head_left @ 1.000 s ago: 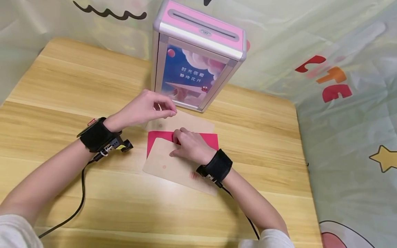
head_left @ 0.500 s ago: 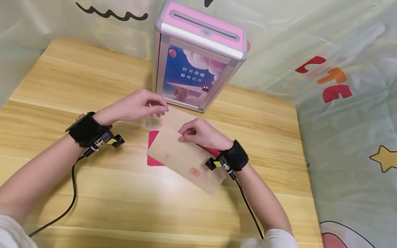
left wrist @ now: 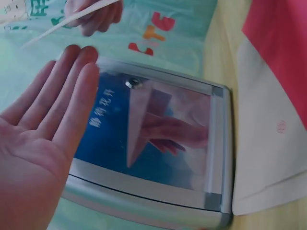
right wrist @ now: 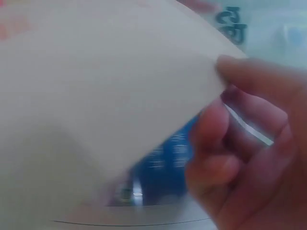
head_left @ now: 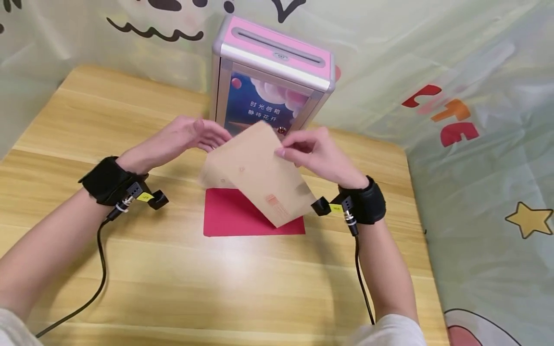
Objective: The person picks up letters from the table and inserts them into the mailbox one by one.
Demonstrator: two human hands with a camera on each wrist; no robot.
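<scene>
My right hand pinches the top corner of a tan envelope and holds it tilted in the air in front of the pink letter box. In the right wrist view the tan envelope fills the frame, with my fingers curled on its edge. My left hand hovers flat beside the envelope's left edge, apart from it. The left wrist view shows that left hand with its palm bare and fingers straight. A red envelope lies flat on the table below.
A second tan envelope lies flat between the red envelope and the box's glossy front. The wooden table stands against a patterned cloth backdrop. Cables run from both wrist cameras toward me.
My right hand has lifted the tan envelope off the red one and raised it toward the box. My left hand let go of the far envelope and straightened its fingers.
</scene>
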